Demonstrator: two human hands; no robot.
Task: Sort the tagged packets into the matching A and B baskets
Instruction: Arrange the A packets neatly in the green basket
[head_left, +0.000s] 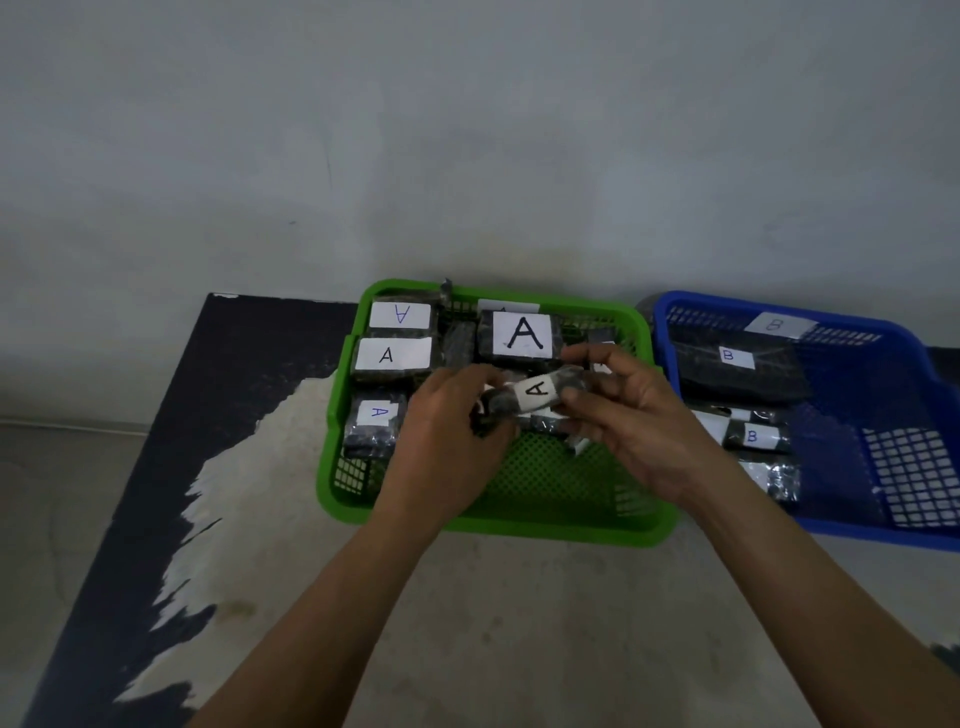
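You hold a small dark packet with a white tag marked A between both hands, just above the middle of the green basket, so it is over the right basket already. Your left hand has its fingers curled round the packet's dark left end, and your right hand pinches the right end between thumb and fingers, the other fingers spread loosely. The packet looks light and soft, a crinkly shiny wrap round something loose, and it sags a little between your two grips; expect the film to be slippery and to slide if you hold only a corner. Take it across its middle, over the paper tag, where the surface is duller and gives better purchase, and do not squeeze hard, since the wrap may crumple or the tag may peel. Other A packets lie along the far and left sides of the green basket, with bare mesh nearer you, which seems the easiest spot to set this one down. The blue basket beside it on your right holds the B packets; keep this one out of it.
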